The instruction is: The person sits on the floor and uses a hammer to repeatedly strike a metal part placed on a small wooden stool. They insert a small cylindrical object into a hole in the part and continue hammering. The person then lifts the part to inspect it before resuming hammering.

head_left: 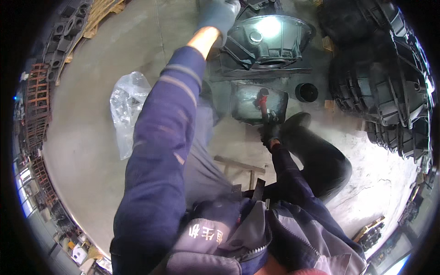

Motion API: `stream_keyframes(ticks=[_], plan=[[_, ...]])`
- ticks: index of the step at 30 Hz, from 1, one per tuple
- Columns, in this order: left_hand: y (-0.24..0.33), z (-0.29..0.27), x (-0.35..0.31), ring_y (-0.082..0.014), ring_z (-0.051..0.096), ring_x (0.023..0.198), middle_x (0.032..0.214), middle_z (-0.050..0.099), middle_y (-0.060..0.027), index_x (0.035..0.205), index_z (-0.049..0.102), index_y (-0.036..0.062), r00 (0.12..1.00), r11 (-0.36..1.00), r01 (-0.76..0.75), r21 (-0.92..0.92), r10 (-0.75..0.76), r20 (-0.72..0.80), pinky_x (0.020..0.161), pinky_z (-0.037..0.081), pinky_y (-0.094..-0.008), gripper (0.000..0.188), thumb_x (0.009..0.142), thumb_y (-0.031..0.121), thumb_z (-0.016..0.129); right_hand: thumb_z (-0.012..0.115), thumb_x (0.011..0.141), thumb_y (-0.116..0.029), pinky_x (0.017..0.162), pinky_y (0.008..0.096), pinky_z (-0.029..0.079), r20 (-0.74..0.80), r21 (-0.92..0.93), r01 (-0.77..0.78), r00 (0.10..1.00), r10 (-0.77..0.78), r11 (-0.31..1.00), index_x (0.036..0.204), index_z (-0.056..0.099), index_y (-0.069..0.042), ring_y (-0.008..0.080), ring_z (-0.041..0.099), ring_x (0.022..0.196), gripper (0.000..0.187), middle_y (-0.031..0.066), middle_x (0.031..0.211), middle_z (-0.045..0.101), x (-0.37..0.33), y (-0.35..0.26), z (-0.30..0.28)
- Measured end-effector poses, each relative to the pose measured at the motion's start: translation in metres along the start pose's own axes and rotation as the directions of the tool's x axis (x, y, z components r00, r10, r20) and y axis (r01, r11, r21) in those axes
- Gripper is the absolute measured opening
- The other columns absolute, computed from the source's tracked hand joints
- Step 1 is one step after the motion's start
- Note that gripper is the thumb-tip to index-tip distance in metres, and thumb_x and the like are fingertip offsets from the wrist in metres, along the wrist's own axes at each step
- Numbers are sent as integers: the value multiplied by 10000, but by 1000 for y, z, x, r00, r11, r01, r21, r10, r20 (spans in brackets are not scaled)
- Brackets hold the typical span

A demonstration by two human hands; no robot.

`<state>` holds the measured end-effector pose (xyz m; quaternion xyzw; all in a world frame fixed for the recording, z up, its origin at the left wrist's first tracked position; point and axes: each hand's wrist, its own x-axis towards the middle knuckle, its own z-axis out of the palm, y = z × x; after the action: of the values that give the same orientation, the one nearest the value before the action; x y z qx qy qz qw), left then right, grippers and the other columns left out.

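My left hand (219,17), in a grey glove, reaches far forward to the left side of a large dark cone-shaped metal casting (284,39). Its fingers look curled, but the picture's top edge and blur hide what they hold, if anything. Low beside my bent right leg, my right hand (269,133) in a dark glove is closed on a red tool (263,104) with a rounded end. That tool extends over a shallow rectangular tray (238,111) on the floor. A bright patch of light falls on the casting.
A round black container (306,92) stands right of the tray. Large dark castings (376,78) are stacked along the right. Clear plastic sheeting (126,110) lies on the floor at left. Near my knees is a low wooden stool-like piece (239,164). Pallets line the far left.
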<state>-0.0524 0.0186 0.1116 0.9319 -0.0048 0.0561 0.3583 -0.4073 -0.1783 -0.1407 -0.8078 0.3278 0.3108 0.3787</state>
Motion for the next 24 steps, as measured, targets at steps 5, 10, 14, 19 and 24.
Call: stream_keyframes(ticks=[5,10,14,19,24], plan=[[-31,4,-15,-466,672,1042,1041,720,-270,1045,745,29,1000,998,-19,-63,18,-11,915,521,-506,450,959,383,480,628,980,-368,731,454,550,-158,-419,388,859,-486,821,1256,618,-38,304,687,859,431,131,963,707,38,32,50],[-72,61,-4,-454,666,1079,1125,711,-253,1101,747,54,977,981,-190,33,186,100,930,522,-487,440,958,364,469,663,947,-400,874,477,538,-324,-278,304,863,-387,911,1331,591,-7,386,669,1070,554,217,1126,698,22,-38,15],[-84,86,9,-438,654,1130,1189,697,-243,1133,738,55,980,995,-97,30,90,179,973,513,-466,443,965,373,479,794,862,-311,915,448,538,-614,-226,508,588,-526,831,1245,638,14,387,683,1054,526,248,1134,699,6,-149,-71],[-93,89,19,-441,630,1166,1252,667,-254,1177,713,40,952,986,-166,9,158,262,990,507,-468,450,965,351,467,812,817,-320,871,455,564,-489,-478,721,256,-834,502,1202,688,-41,391,698,998,491,194,1099,729,8,-273,-143],[-95,85,20,-447,614,1202,1282,647,-271,1193,708,15,949,979,-189,71,164,269,1001,496,-484,479,962,360,468,814,817,-282,790,420,585,-217,-579,646,467,-857,498,1130,740,-70,343,732,853,385,143,924,760,-7,-320,-172]])
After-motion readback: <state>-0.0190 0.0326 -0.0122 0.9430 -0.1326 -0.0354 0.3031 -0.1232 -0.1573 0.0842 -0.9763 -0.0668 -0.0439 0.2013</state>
